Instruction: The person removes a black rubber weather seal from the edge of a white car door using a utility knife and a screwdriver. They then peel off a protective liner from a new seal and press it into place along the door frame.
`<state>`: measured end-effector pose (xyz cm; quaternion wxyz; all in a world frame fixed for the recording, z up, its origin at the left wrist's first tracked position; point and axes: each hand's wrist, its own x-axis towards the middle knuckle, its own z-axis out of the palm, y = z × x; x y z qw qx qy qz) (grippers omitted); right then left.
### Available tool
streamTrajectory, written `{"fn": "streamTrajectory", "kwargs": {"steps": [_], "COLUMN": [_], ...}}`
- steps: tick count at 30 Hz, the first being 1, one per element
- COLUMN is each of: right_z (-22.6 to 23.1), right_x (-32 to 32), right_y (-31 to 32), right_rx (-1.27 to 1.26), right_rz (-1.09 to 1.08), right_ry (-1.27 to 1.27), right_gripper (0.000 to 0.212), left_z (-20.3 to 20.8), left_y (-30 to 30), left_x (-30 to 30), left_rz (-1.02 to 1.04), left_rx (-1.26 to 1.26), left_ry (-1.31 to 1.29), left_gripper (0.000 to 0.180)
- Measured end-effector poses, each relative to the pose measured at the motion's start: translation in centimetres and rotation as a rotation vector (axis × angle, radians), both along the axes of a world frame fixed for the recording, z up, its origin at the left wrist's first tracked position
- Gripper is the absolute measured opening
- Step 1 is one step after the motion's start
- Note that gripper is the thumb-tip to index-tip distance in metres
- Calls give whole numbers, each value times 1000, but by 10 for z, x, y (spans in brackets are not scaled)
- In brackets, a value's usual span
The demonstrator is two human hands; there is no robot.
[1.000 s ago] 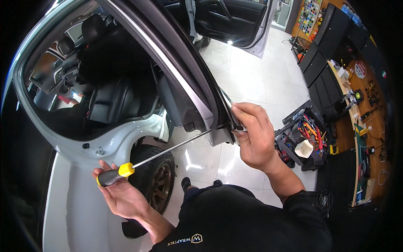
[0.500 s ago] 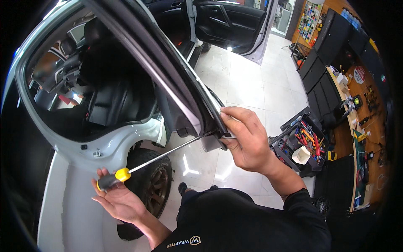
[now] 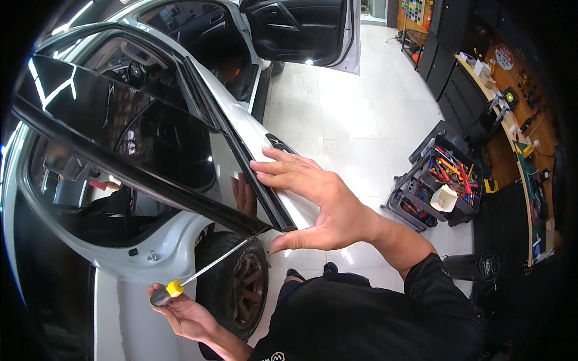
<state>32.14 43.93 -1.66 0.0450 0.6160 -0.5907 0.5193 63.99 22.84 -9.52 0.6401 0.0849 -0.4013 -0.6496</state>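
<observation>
In my left hand (image 3: 189, 319) at the lower left is a screwdriver (image 3: 174, 289) with a yellow and dark handle, its fingers closed around the handle. The long metal shaft slants up to the right, and its tip meets the lower corner of the car door's dark window frame (image 3: 156, 192). My right hand (image 3: 328, 204) is spread over that same corner from the outer side. Its fingers lie stretched across the black window trim strip (image 3: 262, 192), with the thumb apart below the strip's end. The dark window glass (image 3: 162, 144) reflects the fingers.
Behind the door is the white car body (image 3: 162, 259) with a rear wheel (image 3: 244, 289) below. A tool box (image 3: 415, 201) full of hand tools stands on the tiled floor at right. Further right runs a workbench (image 3: 481, 108). Another car door (image 3: 301, 30) hangs open at the far side.
My view of the door has shifted from its edge to its glass and outer side. My right hand has gone from gripping the edge to spread fingers. The screwdriver stays in my left hand.
</observation>
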Motion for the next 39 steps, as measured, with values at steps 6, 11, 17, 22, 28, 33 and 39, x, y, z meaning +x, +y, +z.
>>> {"fn": "streamTrajectory", "kwargs": {"steps": [6, 11, 17, 22, 28, 33, 39], "right_z": [0, 1, -1, 2, 3, 5, 2], "right_x": [6, 3, 0, -2, -3, -4, -5], "right_y": [-4, -2, -4, 0, 3, 0, 1], "right_rx": [3, -3, -65, -36, -28, -33, -59], "right_rz": [-23, -39, -61, -65, -75, -57, -62], "right_ry": [-34, 3, 21, 29, 45, 69, 18], "right_gripper": [80, 78, 71, 72, 70, 69, 71], "left_z": [20, 20, 8, -5, 36, 67, 84], "left_y": [15, 5, 1, -11, -18, -71, -73], "left_x": [-5, -9, 9, 25, 39, 54, 18], "left_rz": [142, 361, 113, 366, -38, -974, -445], "left_rx": [93, 130, -77, -367, -364, -102, -995], "left_ry": [-97, -303, -305, -493, -1056, -1152, -1294], "left_gripper": [51, 54, 52, 57, 64, 72, 45]}}
